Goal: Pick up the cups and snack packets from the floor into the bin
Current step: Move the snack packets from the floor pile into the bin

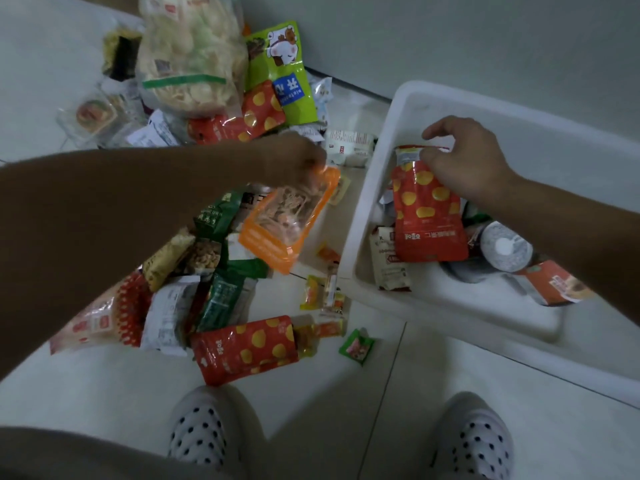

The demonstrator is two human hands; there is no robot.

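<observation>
Head view, looking down at a tiled floor (398, 393) strewn with snack packets, a white bin (362, 216) at the right of the frame. At centre, the left hand (304, 157) pinches the top corner of an orange packet (291, 220) with a clear window; the packet hangs tilted above the floor pile, just left of the bin's rim. The hand is blurred, so the exact finger positions cannot be told. At upper right, the right hand (464, 161) holds a red packet with yellow dots (426, 216) by its top edge between thumb and fingertips, the remaining fingers loosely spread; this packet dangles inside the bin, over other wrappers and a round cup lid (505, 247). The step in hand appears to be dropping 1 packet while carrying the next across. The next move calls for the right fingers to let go, then the left hand to swing rightward over the rim. Many packets remain on the floor: another red dotted pouch (246, 348) at lower centre, a green packet (277, 74) and a large clear bag (190, 57) at the top.
</observation>
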